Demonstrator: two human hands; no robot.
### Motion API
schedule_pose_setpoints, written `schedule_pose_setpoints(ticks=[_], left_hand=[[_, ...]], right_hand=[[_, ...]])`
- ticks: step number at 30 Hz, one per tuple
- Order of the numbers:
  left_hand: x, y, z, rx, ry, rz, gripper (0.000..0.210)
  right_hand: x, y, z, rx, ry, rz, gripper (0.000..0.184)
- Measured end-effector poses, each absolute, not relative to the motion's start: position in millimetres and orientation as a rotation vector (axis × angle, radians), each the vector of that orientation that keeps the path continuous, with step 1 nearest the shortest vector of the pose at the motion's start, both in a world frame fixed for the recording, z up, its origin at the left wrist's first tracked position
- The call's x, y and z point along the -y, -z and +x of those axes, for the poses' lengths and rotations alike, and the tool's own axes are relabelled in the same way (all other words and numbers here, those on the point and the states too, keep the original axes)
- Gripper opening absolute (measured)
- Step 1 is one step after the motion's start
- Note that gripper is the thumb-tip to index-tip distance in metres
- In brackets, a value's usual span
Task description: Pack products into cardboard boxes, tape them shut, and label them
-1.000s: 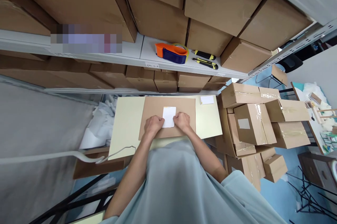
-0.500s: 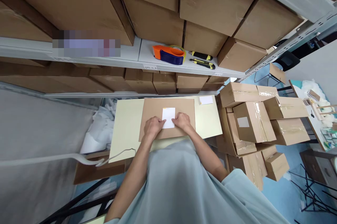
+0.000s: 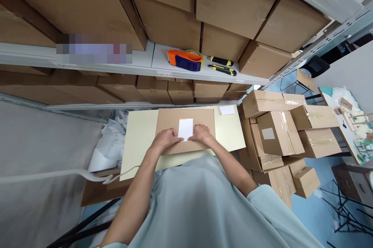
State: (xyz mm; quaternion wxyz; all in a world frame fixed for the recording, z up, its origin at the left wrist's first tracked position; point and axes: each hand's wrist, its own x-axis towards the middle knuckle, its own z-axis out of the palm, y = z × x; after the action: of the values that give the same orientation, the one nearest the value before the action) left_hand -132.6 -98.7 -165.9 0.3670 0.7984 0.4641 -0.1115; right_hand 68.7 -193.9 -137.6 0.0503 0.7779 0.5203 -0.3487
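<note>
A white label with a small orange mark at its top edge lies on a flat brown cardboard piece. At its lower left corner, the thumb of my left hand presses down while the other fingers curl in. My right hand is closed in the same way, its thumb at the label's lower right corner. Both hands rest on the cardboard. Whether the label is stuck down cannot be seen.
The cardboard lies on a cream tabletop, with a small stack of white labels at the back right. On the shelf above are an orange tape dispenser and yellow-black cutters. Cardboard boxes are piled at the right.
My left hand has shifted slightly left and its thumb now lies flatter by the label's lower edge. My right thumb has slid a little down. The label stays on the cardboard.
</note>
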Motion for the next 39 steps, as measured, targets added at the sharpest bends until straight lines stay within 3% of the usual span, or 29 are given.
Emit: schedule_pose_setpoints(ticks=[2, 6, 10, 16, 18, 21, 22, 25, 28, 30, 34, 36, 39], left_hand=[[97, 166, -127, -1.246, 0.343, 2.091, 0.042], [87, 168, -117, -1.346, 0.41, 2.074, 0.056], [69, 169, -103, -1.4, 0.462, 2.048, 0.069], [60, 161, -90, -1.377, 0.376, 2.211, 0.065], [62, 160, -93, -1.3, 0.375, 2.243, 0.054], [67, 163, -103, -1.176, 0.395, 2.269, 0.035], [70, 164, -107, -1.132, 0.399, 2.281, 0.042], [79, 164, -116, -1.02, 0.396, 2.316, 0.078], [80, 161, -118, -0.983, 0.392, 2.321, 0.093], [75, 157, -115, -0.999, 0.39, 2.306, 0.086], [59, 141, -107, -1.136, 0.396, 2.257, 0.036], [56, 132, -104, -1.237, 0.378, 2.243, 0.028], [59, 121, -104, -1.339, 0.3, 2.241, 0.027]], right_hand=[[194, 139, 66, -1.563, 1.016, 2.402, 0.061], [190, 142, 70, -1.433, 1.021, 2.556, 0.05], [171, 143, 77, -1.233, 1.094, 2.702, 0.059], [147, 138, 80, -1.22, 1.168, 2.674, 0.063], [152, 136, 82, -1.27, 1.203, 2.619, 0.056], [172, 133, 83, -1.401, 1.228, 2.517, 0.022], [179, 132, 82, -1.455, 1.225, 2.485, 0.017], [196, 128, 77, -1.599, 1.183, 2.407, 0.042], [194, 127, 70, -1.645, 1.113, 2.354, 0.043], [184, 129, 67, -1.565, 1.058, 2.379, 0.039], [159, 126, 64, -1.281, 1.216, 2.661, 0.029], [151, 119, 60, -1.293, 1.322, 2.665, 0.052], [149, 117, 49, -1.348, 1.34, 2.697, 0.059]])
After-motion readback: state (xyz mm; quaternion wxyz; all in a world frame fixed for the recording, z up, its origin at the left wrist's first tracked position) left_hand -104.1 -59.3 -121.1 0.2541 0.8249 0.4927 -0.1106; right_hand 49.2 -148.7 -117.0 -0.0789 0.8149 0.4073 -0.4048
